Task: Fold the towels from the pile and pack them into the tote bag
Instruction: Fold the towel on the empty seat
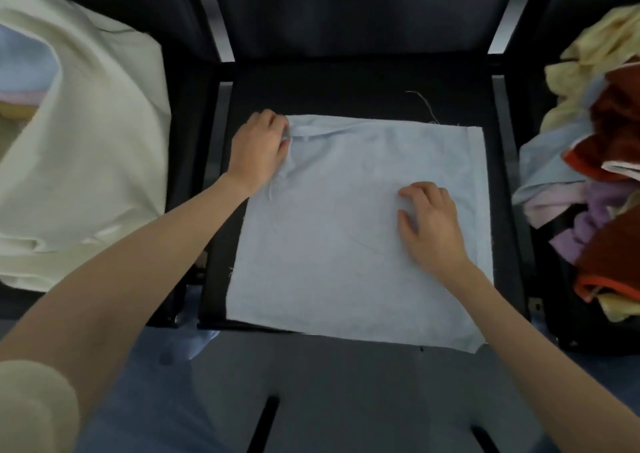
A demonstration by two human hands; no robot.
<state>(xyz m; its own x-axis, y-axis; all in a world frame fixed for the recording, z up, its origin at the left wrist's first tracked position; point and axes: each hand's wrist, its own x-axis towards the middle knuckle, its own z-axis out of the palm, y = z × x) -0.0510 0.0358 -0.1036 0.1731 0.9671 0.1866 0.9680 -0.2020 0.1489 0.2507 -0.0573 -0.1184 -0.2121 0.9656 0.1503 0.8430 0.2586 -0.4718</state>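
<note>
A light blue towel (332,231) lies spread nearly flat on a black seat (311,89), its near edge hanging over the front. My left hand (258,149) pinches the towel's far left corner, where the cloth is bunched and wrinkled. My right hand (429,222) rests on the towel right of its middle, fingers bent and pressing the cloth. A cream tote bag (90,147) stands at the left, with folded pale blue and pink cloth visible inside its mouth. The towel pile (602,161) sits at the right.
The pile holds yellow, rust red, purple, pink and blue towels and spills toward the seat's right edge. Black chair frames stand behind and between the seats. A loose thread (424,104) trails off the towel's far edge. Grey floor lies below the front edge.
</note>
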